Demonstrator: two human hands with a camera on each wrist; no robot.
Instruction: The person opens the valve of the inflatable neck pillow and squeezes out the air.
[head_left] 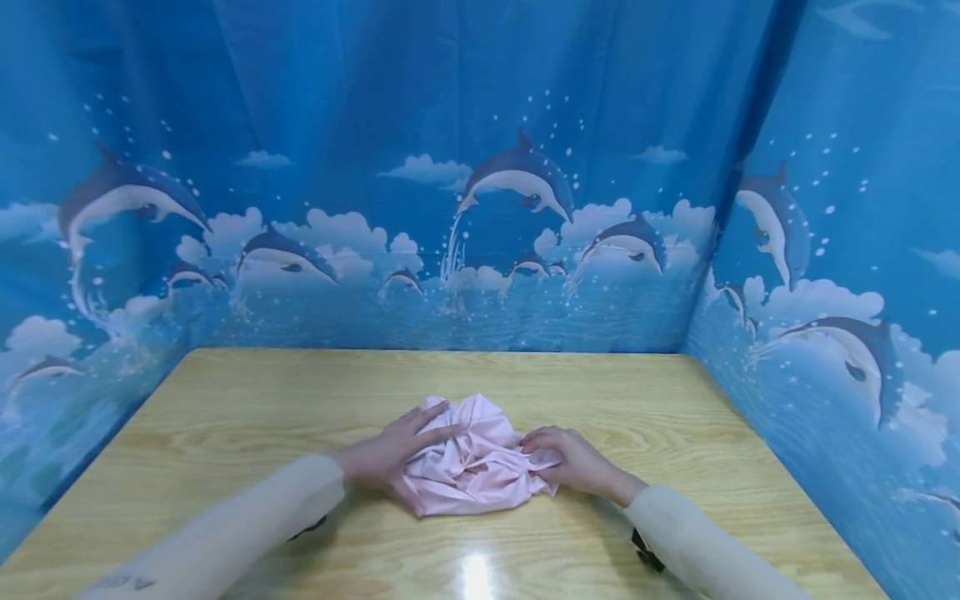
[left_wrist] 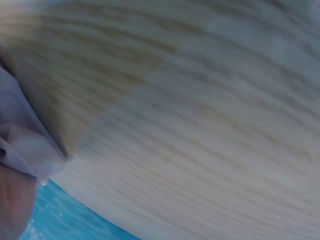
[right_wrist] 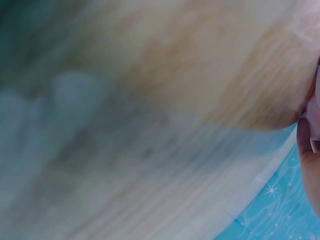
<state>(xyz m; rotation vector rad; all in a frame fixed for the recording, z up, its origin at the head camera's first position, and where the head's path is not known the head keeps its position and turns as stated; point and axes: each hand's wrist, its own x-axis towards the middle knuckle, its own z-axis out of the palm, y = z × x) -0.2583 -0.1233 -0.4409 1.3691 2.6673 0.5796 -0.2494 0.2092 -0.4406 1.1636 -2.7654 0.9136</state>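
A crumpled pale pink cloth (head_left: 480,467) lies bunched on the table in the head view, its folds gathered toward the middle. My left hand (head_left: 397,450) rests on its left side, fingers spread and fairly straight over the fabric, with the thumb at the near edge. On the opposite side, my right hand (head_left: 573,460) pinches the right edge between curled fingers and thumb. The left wrist view catches a fold of the cloth (left_wrist: 30,150) at its left border. Only a sliver of the cloth (right_wrist: 314,115) shows at the far right of the right wrist view.
The wood-grain table (head_left: 300,383) extends around the cloth on all sides. Behind it and along the right hangs a blue curtain (head_left: 360,167) printed with dolphins and clouds. A bright light reflection falls on the tabletop in front of the cloth.
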